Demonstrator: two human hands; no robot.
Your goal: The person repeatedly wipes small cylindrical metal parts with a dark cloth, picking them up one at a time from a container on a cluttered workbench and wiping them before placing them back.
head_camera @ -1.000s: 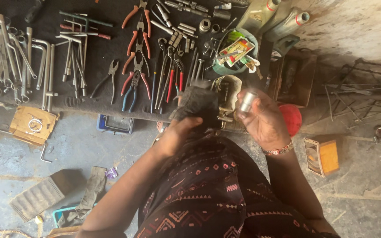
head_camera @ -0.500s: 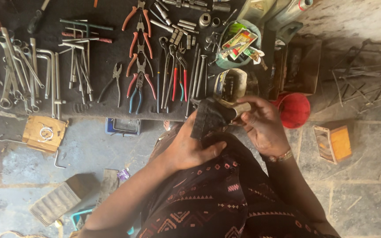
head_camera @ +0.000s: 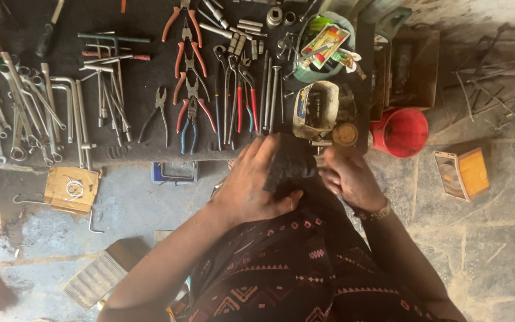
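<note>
- Our left hand (head_camera: 254,182) has its fingers curled tight around a dark rag (head_camera: 287,161), pressing it in front of our chest, just below the near edge of the bench (head_camera: 138,156).
- Our right hand (head_camera: 347,176) meets the rag from the other side; its fingers are closed against the cloth, and we cannot tell whether anything lies inside them.
- Both hands touch through the rag, above our patterned garment (head_camera: 293,262).
- Just beyond the rag on the bench stands an open tin of small parts (head_camera: 316,107), with a round brass-coloured lid (head_camera: 345,134) beside it.
- A row of pliers (head_camera: 195,113) lies to the left, spanners (head_camera: 13,113) farther left.
- A red bucket (head_camera: 402,132) stands on the floor to the right.
</note>
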